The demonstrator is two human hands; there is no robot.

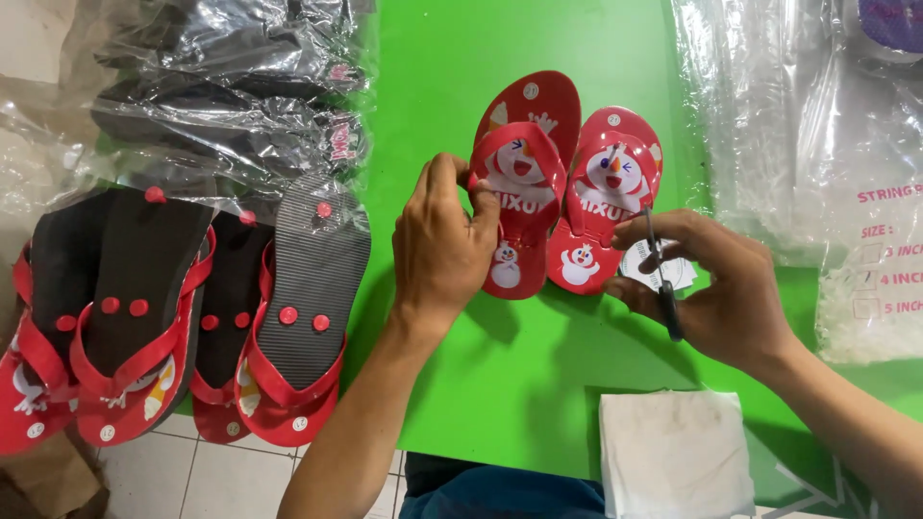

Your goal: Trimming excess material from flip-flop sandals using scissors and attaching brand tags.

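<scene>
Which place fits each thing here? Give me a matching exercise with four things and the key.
Things:
1. left hand
2. right hand
3. white folded cloth
4. stacked flip-flops, soles up

Places:
A. near table edge, below the right hand
B. on the strap of the left red flip-flop
C. at the table's left side
D. holding small scissors beside the right red flip-flop

Pairs: 1-B, 2-D, 3-A, 4-C

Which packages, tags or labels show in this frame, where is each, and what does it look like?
Clear plastic bags: top left, crinkled, wrapping dark sandals.
Clear plastic bag with red print: right edge, holding white contents.
Round white tag: under the right hand, beside the red sandals.
Small round white stickers: on the sandals' toe ends.
</scene>
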